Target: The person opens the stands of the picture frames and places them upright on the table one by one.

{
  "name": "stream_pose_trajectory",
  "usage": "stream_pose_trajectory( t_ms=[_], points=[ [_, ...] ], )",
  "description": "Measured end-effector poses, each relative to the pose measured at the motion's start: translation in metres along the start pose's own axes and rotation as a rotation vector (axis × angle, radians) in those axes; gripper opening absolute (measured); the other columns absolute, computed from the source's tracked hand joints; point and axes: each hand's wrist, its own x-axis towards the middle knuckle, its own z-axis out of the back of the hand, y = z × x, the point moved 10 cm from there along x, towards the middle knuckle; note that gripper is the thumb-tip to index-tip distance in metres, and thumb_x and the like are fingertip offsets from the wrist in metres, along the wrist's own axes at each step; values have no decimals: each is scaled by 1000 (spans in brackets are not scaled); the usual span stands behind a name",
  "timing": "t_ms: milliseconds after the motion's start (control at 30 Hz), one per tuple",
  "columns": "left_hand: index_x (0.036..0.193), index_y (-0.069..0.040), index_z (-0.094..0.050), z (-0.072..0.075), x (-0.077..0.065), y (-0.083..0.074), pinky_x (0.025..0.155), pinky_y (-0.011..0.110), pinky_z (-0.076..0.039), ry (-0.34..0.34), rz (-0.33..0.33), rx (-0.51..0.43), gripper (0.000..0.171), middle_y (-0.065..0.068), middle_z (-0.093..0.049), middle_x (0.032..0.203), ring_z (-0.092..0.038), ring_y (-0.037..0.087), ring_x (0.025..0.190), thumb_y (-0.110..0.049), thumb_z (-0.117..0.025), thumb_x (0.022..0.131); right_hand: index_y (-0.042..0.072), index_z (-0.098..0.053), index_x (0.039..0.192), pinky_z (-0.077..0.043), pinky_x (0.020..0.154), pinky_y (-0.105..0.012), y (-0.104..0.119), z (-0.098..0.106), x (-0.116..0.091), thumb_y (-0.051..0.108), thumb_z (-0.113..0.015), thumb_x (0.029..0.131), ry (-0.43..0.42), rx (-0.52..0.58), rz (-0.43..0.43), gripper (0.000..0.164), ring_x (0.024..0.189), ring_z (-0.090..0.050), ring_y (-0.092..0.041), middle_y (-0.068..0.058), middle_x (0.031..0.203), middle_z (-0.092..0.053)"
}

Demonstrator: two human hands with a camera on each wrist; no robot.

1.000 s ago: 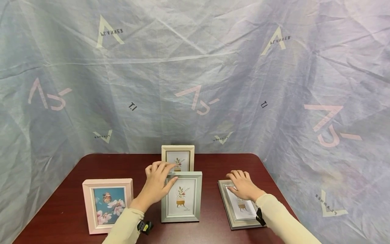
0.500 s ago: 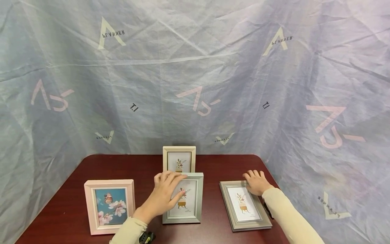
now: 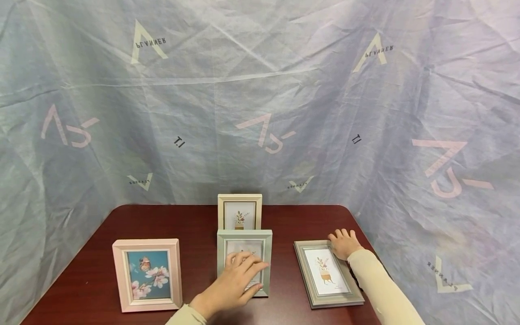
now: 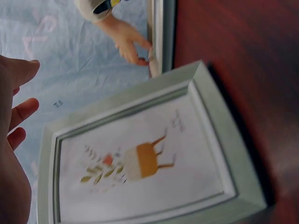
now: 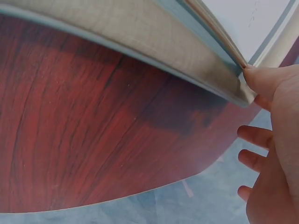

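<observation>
My left hand (image 3: 233,286) is in front of a pale green picture frame (image 3: 244,234), fingers loosely bent and holding nothing. In the left wrist view a gap separates its fingertips from the upright green frame (image 4: 140,161), which shows a potted-plant print. At the right, a grey-beige picture frame (image 3: 325,273) lies face up. My right hand (image 3: 345,244) pinches its far right corner; the right wrist view has the thumb of the right hand (image 5: 280,149) on the frame's face and the index finger at its edge, partly hidden. The other fingers hang free.
A cream picture frame (image 3: 239,212) stands behind the green one, its lower part hidden. Left of these, a pink frame (image 3: 148,275) with a bird-and-blossom picture stands upright. All are on a dark red wooden table (image 3: 280,221), enclosed by a printed grey cloth (image 3: 260,90).
My left hand has come away from the top of the green frame, moving down and nearer. The right hand has moved right from over the grey-beige frame to its far right corner.
</observation>
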Motion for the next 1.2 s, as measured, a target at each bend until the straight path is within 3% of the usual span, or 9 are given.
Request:
stream_pose_trajectory(
  t_ms=[167,333,567,967,1200],
  points=[
    [133,-17,-57,-12,-4,-9,88,46,-30,35,-16,-33,40,-6,-55,123,-44,17,115,-35,-61,96,5,-60,120,-30,90,-63,1,-8,4,24,-67,93,16,7,-6,34,112,-46,-43,-21,115,-52],
    [135,-17,-55,-20,-10,-14,88,45,-30,55,-27,-54,38,-7,-55,123,-45,15,116,-39,-51,103,6,-61,120,-31,89,-61,2,-16,8,24,-67,93,4,16,-26,33,111,-46,-42,-21,115,-53],
    [134,-14,-55,-24,-12,-19,89,49,-30,79,-38,-75,49,-7,-54,123,-44,15,116,-25,-73,89,8,-60,121,-30,93,-64,3,-17,11,24,-65,96,1,19,-38,31,115,-44,-44,-23,120,-53],
    [135,-16,-53,-25,-15,-14,87,49,-30,79,-18,-89,53,-7,-54,124,-45,16,116,-24,-75,88,8,-60,122,-30,93,-61,2,-18,15,25,-67,94,1,-35,-35,33,115,-44,-42,-20,121,-53],
    [136,-18,-53,-23,-16,-11,87,50,-31,78,-3,-101,55,-9,-54,123,-44,15,116,-23,-76,87,9,-60,113,-32,93,-61,7,-15,14,27,-67,94,-22,-95,9,27,112,-47,-40,-17,115,-55]
  ],
)
